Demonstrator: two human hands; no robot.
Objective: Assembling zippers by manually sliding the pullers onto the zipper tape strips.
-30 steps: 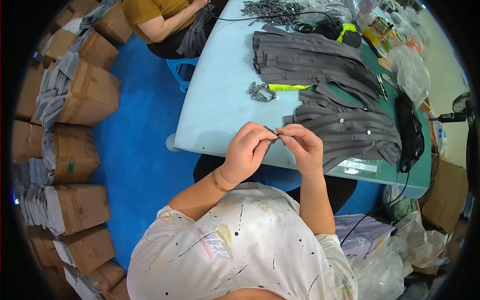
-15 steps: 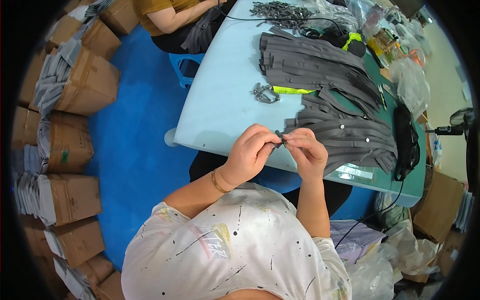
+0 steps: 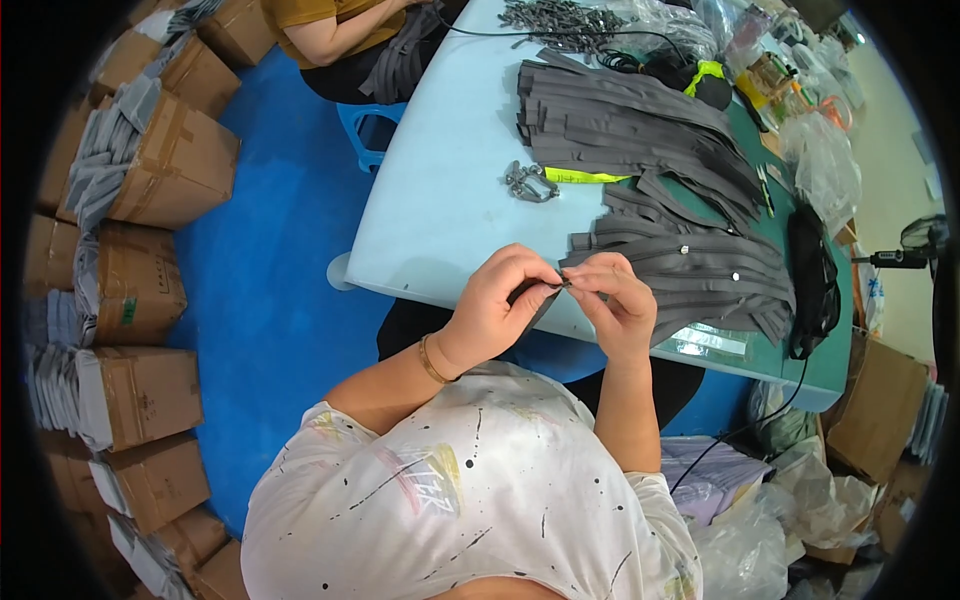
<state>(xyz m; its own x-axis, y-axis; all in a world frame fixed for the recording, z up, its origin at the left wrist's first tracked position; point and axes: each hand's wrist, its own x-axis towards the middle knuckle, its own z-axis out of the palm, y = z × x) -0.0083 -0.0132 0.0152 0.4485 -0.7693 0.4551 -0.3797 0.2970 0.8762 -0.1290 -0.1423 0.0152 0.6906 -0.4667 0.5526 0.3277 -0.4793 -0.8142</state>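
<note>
Over the table's near edge, my left hand [image 3: 500, 300] and my right hand [image 3: 620, 302] meet at their fingertips, both pinched closed. A dark grey zipper tape [image 3: 541, 309] runs down from the left fingers. The right fingers grip a small dark piece at the tape's end; its kind is mostly hidden. Just beyond my right hand lies a fanned stack of grey zipper tapes [image 3: 690, 268], with two small white round things on it. Farther back is a second stack of grey tapes [image 3: 630, 118]. Left of the stacks sits a small cluster of grey metal parts [image 3: 530, 184].
A neon yellow strip [image 3: 585, 177] lies by the cluster. At the table's [image 3: 430, 200] far end is a heap of small grey parts [image 3: 560, 26]. A black pouch [image 3: 815, 285] rests at right. Cardboard boxes [image 3: 150, 395] line the left. Another person [image 3: 335, 35] sits far left.
The zipper tape now shows below my left fingers. The small piece that stuck up between my fingertips is now more covered. Both hands have shifted only slightly.
</note>
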